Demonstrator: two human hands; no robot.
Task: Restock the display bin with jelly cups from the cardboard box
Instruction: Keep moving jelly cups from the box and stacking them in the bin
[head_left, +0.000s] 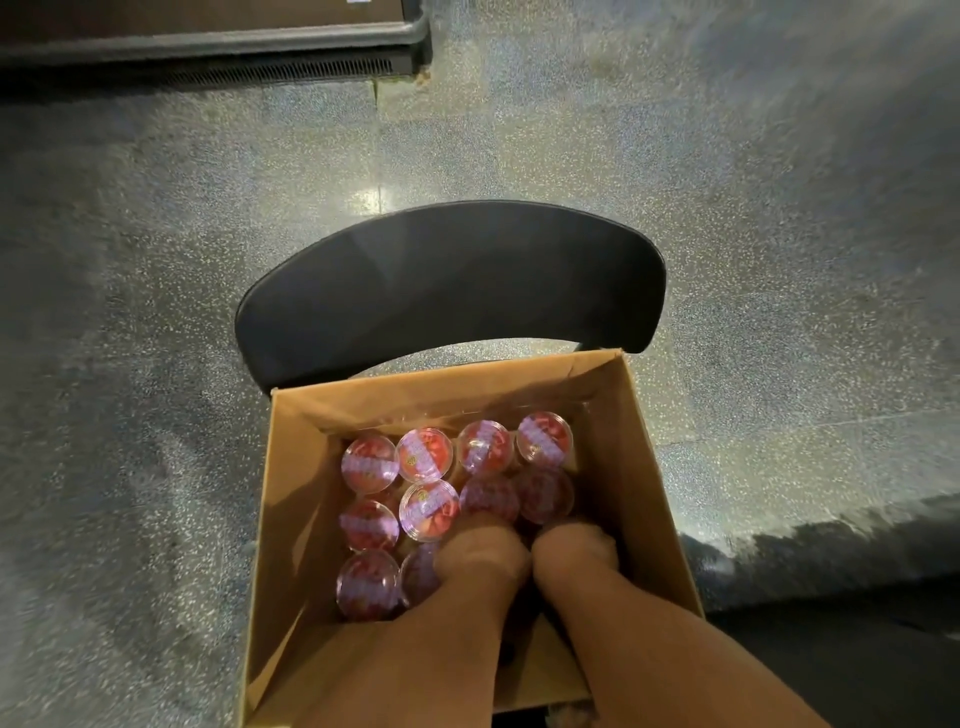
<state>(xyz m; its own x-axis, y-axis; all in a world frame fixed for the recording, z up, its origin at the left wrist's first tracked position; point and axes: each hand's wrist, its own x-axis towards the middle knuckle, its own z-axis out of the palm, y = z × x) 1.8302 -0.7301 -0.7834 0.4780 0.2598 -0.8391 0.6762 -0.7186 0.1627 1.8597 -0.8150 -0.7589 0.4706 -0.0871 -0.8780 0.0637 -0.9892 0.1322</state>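
An open cardboard box rests on a black chair. Inside stand several clear jelly cups with red jelly and purple-printed lids, packed in rows. Both my hands reach down into the near right part of the box. My left hand lies over cups in the middle, fingers curled down among them. My right hand is beside it, fingers bent down over cups by the right wall. The fingertips are hidden and blurred, so I cannot see whether either hand grips a cup. No display bin shows in this view.
The chair's curved black backrest rises just beyond the box. Speckled grey floor surrounds it. A dark fixture base with a vent grille sits at the top left. A dark surface lies at the lower right.
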